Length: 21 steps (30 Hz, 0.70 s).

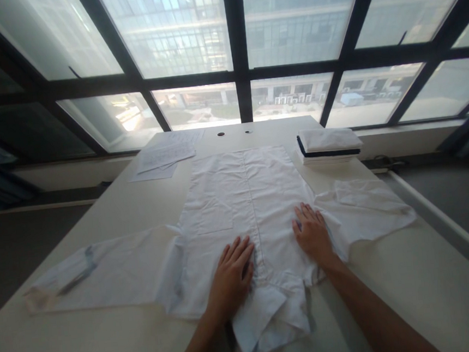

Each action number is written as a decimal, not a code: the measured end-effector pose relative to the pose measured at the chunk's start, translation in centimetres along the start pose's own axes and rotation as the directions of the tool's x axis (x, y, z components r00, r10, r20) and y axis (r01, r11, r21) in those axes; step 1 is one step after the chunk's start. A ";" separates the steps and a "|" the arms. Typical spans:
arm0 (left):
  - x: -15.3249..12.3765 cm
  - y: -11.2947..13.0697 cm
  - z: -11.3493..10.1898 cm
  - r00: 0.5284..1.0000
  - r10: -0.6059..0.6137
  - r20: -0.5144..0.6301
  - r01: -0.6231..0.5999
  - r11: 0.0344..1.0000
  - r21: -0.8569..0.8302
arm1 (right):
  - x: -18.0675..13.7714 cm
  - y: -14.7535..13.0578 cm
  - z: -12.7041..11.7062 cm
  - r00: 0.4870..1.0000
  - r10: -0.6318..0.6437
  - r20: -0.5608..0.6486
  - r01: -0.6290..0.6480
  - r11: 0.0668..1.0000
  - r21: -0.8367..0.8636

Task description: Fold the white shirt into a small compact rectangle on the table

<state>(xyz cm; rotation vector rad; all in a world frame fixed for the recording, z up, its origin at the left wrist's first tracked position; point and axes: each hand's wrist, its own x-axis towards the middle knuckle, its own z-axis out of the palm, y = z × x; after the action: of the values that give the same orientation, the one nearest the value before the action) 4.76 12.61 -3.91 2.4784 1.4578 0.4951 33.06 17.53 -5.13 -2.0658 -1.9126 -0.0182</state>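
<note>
1. Head view: we've got a white shirt [234,198] laid on the table [138,206], buttoned-looking front facing up, hem at the far end.
2. Our left hand [232,272] rests palm down near the middle placket, fingers a bit apart, not clamped on anything.
3. Our right hand [313,235] lies on the right side of the body, by where the right sleeve [369,211] joins. Fingers loosely extended, no pinch we can see.
4. Progress-wise, we'd call the spreading mostly done: body opened out, left sleeve [104,278] reaching out left, the other one right.
5. What's left, in our view: creases across the front, and the collar [271,315] is a crumpled heap at the near end. No folds across the body yet.
6. Far right we have a folded stack [329,147]; far left, some paper sheets [165,156]. Neither is touched.
</note>
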 end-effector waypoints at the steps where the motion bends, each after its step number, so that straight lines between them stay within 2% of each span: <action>1: 0.0 0.0 0.0 1.000 0.000 0.000 0.000 1.000 0.001 | 0.0 0.0 0.0 1.000 0.001 -0.002 -0.001 1.000 0.000; 21: 0.0 0.4 -0.2 1.000 -0.005 -0.017 0.005 1.000 -0.016 | 0.0 -0.1 -0.1 1.000 0.000 0.000 0.000 1.000 -0.016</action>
<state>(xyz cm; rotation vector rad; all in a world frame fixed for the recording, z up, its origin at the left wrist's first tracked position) 5.01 12.46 -3.63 2.4638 1.4603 0.5261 32.95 17.47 -4.99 -2.0766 -1.9182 -0.0341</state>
